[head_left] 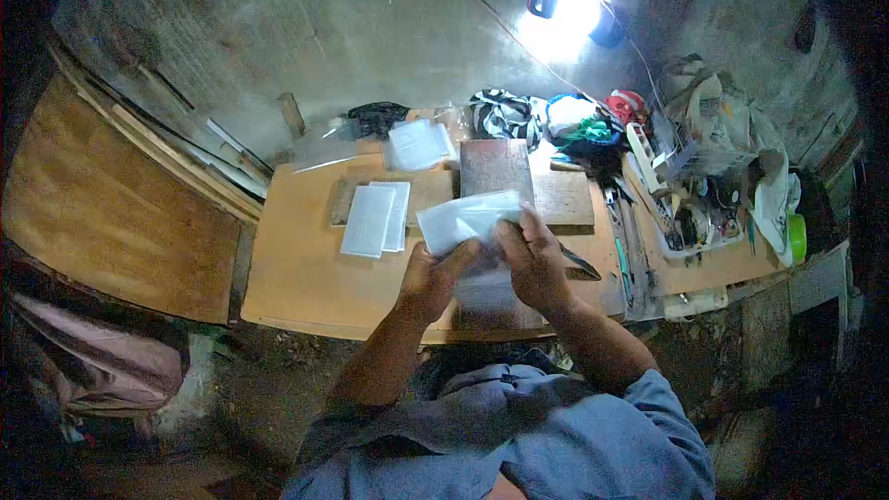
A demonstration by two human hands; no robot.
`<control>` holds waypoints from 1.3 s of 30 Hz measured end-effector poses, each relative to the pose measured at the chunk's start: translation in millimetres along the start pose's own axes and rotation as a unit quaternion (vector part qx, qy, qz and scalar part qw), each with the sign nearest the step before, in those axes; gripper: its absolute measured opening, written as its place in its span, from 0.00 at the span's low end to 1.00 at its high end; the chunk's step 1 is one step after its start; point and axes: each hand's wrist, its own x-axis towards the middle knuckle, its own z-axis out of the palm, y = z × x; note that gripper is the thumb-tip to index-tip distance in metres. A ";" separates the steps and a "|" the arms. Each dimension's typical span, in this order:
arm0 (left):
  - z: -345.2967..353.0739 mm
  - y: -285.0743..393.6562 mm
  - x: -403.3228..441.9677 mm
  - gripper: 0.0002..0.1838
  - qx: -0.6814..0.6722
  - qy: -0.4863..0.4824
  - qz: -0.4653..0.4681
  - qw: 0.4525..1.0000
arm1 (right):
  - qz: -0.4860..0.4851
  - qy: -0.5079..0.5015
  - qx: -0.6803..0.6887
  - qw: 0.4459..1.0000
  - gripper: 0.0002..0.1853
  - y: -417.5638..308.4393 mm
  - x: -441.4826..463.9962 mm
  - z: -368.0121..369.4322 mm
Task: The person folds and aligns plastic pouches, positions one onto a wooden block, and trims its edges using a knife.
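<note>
Both of my hands hold a white translucent packet [463, 219] above the middle of the wooden table [296, 287]. My left hand [437, 280] pinches its lower left part, and my right hand [535, 259] is closed on its right end. Below the packet, more translucent sheets [486, 292] lie near the table's front edge, partly hidden by my hands. To the left, two white packets [369, 219] overlap, resting partly on a wooden board [431, 193]. Farther back lies another small pile of white packets [419, 144].
A dark wooden block [495, 167] stands behind my hands. A dark blade [581, 264] lies right of my right hand. Cloths [505, 116] line the back, a tray of tools [694, 222] is at the right, and a bright lamp [567, 9] hangs on the wall.
</note>
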 end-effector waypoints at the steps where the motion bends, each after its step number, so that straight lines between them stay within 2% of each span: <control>1: -0.3 2.6 -1.4 0.13 -0.008 0.007 -0.004 1.000 | -0.001 0.000 0.000 1.000 0.09 -3.9 -0.7 -2.2; 3: -1.4 9.2 -4.0 0.13 -0.016 0.016 -0.007 1.000 | -0.017 -0.030 -0.062 0.997 0.09 -18.0 -2.7 -9.3; 5: -2.7 15.3 -5.4 0.13 -0.046 0.011 0.022 0.999 | -0.002 -0.043 -0.038 0.998 0.09 -19.7 -4.3 -14.6; 7: -7.8 16.9 -7.1 0.13 -0.068 0.000 0.008 0.998 | 0.015 -0.056 -0.014 0.998 0.09 -19.0 -4.7 -19.3; 9: -9.1 14.5 -8.2 0.13 -0.089 -0.013 -0.005 0.996 | -0.025 -0.070 -0.122 0.990 0.08 -16.6 -3.7 -22.8; 12: -9.1 12.5 -9.0 0.13 -0.062 0.018 0.022 0.998 | -0.048 -0.059 -0.190 0.979 0.09 -26.1 -2.4 -23.0; 16: -9.9 11.4 -9.1 0.14 -0.060 0.014 0.035 0.997 | -0.045 -0.050 -0.199 0.978 0.09 -15.9 -0.7 -23.7; 20: -6.2 14.9 -12.3 0.14 -0.078 0.039 0.023 0.996 | -0.038 -0.044 -0.167 0.984 0.11 -19.2 -1.6 -23.4; 25: -14.1 7.4 -12.3 0.14 -0.067 0.016 0.035 0.997 | 0.001 -0.043 -0.133 0.990 0.12 -16.8 -2.3 -21.0; 28: -13.5 13.4 -14.8 0.13 -0.053 0.029 0.030 0.998 | 0.020 -0.075 -0.067 0.995 0.13 -12.8 -2.8 -22.3; 30: -13.0 13.6 -14.2 0.13 -0.053 0.040 0.015 0.998 | 0.000 -0.111 0.036 0.993 0.16 -7.1 -5.1 -17.3; 33: -10.9 8.7 -11.5 0.12 -0.080 0.033 0.054 0.995 | -0.008 -0.125 -0.041 0.991 0.17 8.7 -8.9 -8.3; 34: -6.6 15.0 -12.5 0.12 -0.057 0.076 0.093 0.991 | 0.033 -0.133 0.028 0.990 0.16 10.2 -10.6 -2.4; 35: -3.1 20.7 -13.4 0.12 -0.032 0.119 0.131 0.984 | 0.035 -0.131 0.030 0.990 0.16 10.3 -12.0 -4.4; 37: -13.1 23.0 -11.4 0.13 -0.059 0.137 0.112 0.982 | 0.090 -0.204 -0.021 0.975 0.16 9.9 -14.3 -9.3; 38: -27.6 18.6 -9.4 0.14 -0.104 0.140 0.132 0.976 | 0.099 -0.174 0.006 0.980 0.12 5.9 -17.8 -6.9; 39: -32.5 24.5 -8.6 0.14 -0.148 0.143 0.153 0.967 | 0.101 -0.172 0.008 0.980 0.12 8.2 -19.6 -8.7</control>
